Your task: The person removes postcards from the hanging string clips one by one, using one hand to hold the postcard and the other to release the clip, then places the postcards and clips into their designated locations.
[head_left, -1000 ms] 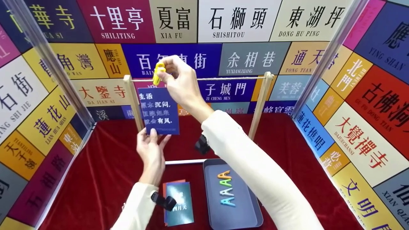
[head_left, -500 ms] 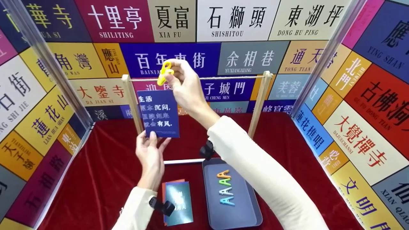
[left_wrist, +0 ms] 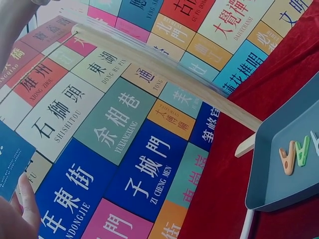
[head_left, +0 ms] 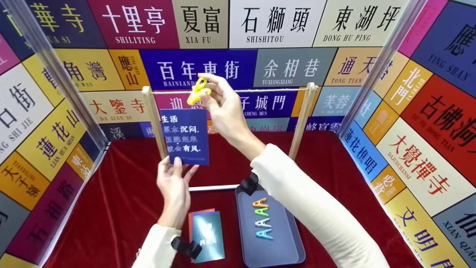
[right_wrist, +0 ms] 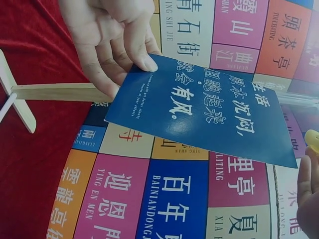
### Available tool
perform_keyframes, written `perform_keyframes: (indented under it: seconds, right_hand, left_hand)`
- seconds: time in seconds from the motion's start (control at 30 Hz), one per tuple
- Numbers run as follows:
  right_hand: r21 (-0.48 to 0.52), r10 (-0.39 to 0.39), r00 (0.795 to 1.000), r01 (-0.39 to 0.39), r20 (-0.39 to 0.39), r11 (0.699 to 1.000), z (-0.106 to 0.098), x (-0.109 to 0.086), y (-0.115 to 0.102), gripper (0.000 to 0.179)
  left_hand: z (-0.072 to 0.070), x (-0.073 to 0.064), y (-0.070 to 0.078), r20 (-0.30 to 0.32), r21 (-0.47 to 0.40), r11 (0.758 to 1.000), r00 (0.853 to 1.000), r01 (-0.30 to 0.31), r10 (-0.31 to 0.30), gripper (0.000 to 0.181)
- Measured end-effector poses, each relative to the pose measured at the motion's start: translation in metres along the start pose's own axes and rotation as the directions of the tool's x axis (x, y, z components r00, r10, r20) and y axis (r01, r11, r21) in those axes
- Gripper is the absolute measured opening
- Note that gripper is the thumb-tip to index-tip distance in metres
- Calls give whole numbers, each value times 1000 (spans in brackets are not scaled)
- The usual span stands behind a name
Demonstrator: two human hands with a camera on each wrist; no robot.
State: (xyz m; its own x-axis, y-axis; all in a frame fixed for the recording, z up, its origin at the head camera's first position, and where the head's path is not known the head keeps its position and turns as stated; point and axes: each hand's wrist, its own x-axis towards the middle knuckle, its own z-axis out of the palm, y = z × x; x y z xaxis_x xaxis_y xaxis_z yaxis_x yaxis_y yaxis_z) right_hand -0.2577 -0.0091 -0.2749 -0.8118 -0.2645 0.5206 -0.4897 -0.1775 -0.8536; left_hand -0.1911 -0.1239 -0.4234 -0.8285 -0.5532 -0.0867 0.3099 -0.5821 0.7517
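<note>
My left hand [head_left: 174, 195] pinches the lower edge of a dark blue card [head_left: 186, 136] with white Chinese lettering, thumb in front and fingers behind. In the right wrist view the card [right_wrist: 199, 112] stretches from those fingers toward the right hand. A yellow clothespin [head_left: 194, 97] is pinched between thumb and fingers of my right hand [head_left: 227, 113], above the card's top edge. It overlaps the string [head_left: 275, 90] in the head view; whether it touches the string cannot be told. A gap separates card and clothespin there. The left wrist view catches only a corner of the card [left_wrist: 14, 162].
The string runs between two wooden posts [head_left: 302, 119] standing on red cloth [head_left: 122, 193]. A grey tray [head_left: 269, 253] at front right holds several coloured clothespins [head_left: 262, 212] in a column. Left of it lies a small stack of cards [head_left: 208, 238]. Lettered panels enclose the space.
My right hand has moved right and slightly down with the clothespin, which has tilted. The left hand has lowered the card a little, so its top edge sits farther below the string.
</note>
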Motion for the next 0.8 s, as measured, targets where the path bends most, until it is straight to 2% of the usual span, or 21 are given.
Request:
perform_keyframes:
  seconds: [0.27,0.4,0.63,0.8]
  right_hand:
    - [-66,-18,1000,18,-5,998,-7,-11,-1,40]
    - [-35,-10,1000,10,-12,999,-10,-16,1,40]
    - [16,-69,998,69,-1,998,-18,-25,4,47]
    - [31,-85,996,85,-13,996,-27,-33,5,43]
  left_hand:
    - [-3,-9,1,9,-13,1000,1000,-11,11,8]
    - [-4,-12,1,18,-1,1000,1000,-8,8,9]
    - [-8,-17,1,30,10,1000,1000,-1,0,12]
    - [-12,-21,1,29,5,1000,1000,-4,4,12]
